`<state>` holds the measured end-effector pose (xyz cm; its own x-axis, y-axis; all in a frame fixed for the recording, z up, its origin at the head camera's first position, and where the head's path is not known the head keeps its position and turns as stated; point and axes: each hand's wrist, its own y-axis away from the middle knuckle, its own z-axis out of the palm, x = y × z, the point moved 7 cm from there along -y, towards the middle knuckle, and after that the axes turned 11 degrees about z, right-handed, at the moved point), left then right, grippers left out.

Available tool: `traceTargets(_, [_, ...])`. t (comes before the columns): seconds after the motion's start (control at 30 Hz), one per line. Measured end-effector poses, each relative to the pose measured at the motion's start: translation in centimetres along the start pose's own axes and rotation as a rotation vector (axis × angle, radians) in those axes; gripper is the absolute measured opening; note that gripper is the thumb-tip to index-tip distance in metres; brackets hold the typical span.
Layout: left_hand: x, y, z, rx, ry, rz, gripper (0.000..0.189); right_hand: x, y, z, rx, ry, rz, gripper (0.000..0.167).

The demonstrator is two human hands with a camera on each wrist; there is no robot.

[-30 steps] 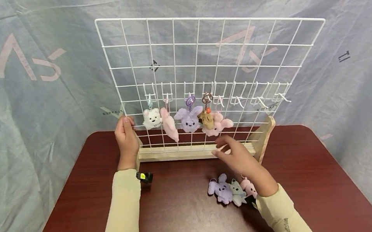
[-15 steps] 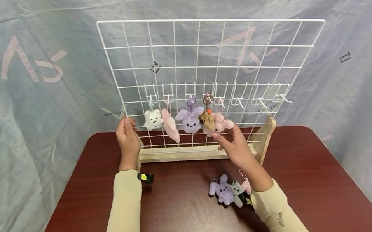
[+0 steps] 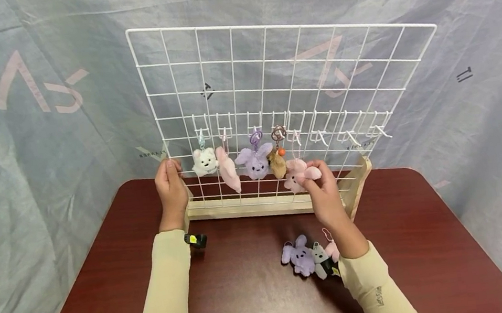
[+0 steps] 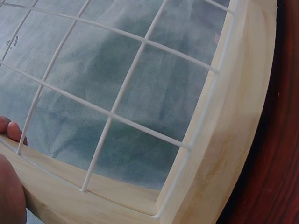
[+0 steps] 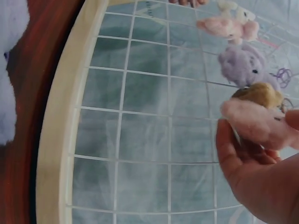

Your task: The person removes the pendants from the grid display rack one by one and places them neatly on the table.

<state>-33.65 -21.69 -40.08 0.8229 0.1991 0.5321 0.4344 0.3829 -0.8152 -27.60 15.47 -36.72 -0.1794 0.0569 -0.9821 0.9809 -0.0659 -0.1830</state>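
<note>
My right hand [image 3: 328, 199] pinches a pink plush keychain [image 3: 295, 177] by its ear, thumb in front. The keychain's loop runs up to a hook on the white wire grid [image 3: 265, 28]. In the right wrist view the same pink plush [image 5: 254, 122] lies against my fingers. With my left hand [image 3: 171, 190] I grip the left upright of the wooden stand [image 3: 248, 206]; the left wrist view shows thumb and fingertips on either side of the wood. Left of the pink plush hang a brown plush [image 3: 278, 166], a purple bunny [image 3: 255, 164], another pink plush [image 3: 229, 172] and a white bear [image 3: 205, 161].
Several bare hooks [image 3: 350, 137] line the grid to the right. On the dark red table [image 3: 239, 285], a purple plush [image 3: 302, 259], a grey plush [image 3: 319, 254] and a pink plush [image 3: 332, 250] lie near my right forearm, which partly hides them. Grey cloth [image 3: 64, 149] surrounds the table.
My right hand has risen from below the grid to the hanging pink plush and now pinches it. The plush has shifted right and down, away from the brown one. The left hand stays put.
</note>
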Motion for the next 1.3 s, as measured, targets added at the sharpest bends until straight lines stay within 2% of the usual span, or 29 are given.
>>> traceTargets(0.13, [0.0,0.0,0.0,0.005,0.007,0.003,0.042,-1.0,0.6,-0.4,-0.006,-0.097,-0.030,0.034])
traceTargets(0.27, [0.2,0.0,0.1,0.008,0.015,-0.005,0.041,-1.8,1.1,-0.2,-0.100,-0.142,-0.026,0.050])
traceTargets(0.4, [0.1,0.1,0.0,0.009,0.004,-0.022,0.039,-2.6,1.4,0.2,-0.193,-0.134,-0.055,0.062])
traceTargets(0.57, [0.0,0.1,0.0,0.015,-0.003,-0.033,0.037,-3.4,1.6,0.6,-0.243,-0.109,-0.111,0.065])
traceTargets(0.77, [0.1,0.1,0.1,0.012,0.005,-0.042,0.037,-4.3,2.0,0.9,-0.296,-0.176,-0.174,0.065])
traceTargets(1.07, [0.2,0.1,0.1,-0.003,0.012,-0.020,0.042,-6.0,3.1,0.9,-0.326,-0.208,-0.288,0.066])
traceTargets(1.3, [0.2,0.2,0.0,0.003,0.011,-0.027,0.043,-6.8,3.8,0.7,-0.332,-0.217,-0.321,0.063])
